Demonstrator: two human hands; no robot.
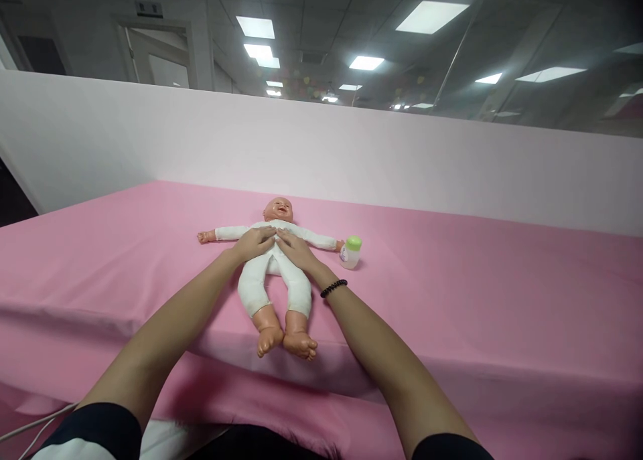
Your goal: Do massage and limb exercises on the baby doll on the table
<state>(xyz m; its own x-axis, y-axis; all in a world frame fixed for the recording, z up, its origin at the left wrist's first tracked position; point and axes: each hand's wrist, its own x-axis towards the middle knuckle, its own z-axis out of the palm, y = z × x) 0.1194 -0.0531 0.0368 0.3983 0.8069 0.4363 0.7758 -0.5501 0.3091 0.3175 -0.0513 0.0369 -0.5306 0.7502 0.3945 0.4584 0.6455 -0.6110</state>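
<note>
A baby doll (272,266) in a white cloth body lies on its back, head at the far side and feet toward me, both arms spread. My left hand (256,242) rests flat on the left of the doll's torso, fingers stretched out. On the right of the torso lies my right hand (295,247), also flat, its fingertips close to those of the left. Neither hand grasps anything. Beside the doll's hand on the right stands a small clear bottle (350,252) with a green cap. A black coiled band (333,288) circles my right wrist.
Pink cloth (477,299) covers the table, with its front edge just past the doll's feet. A low white wall (351,152) runs behind, topped by a glass pane (311,38). Thin pale cables (40,421) cross the lower left corner.
</note>
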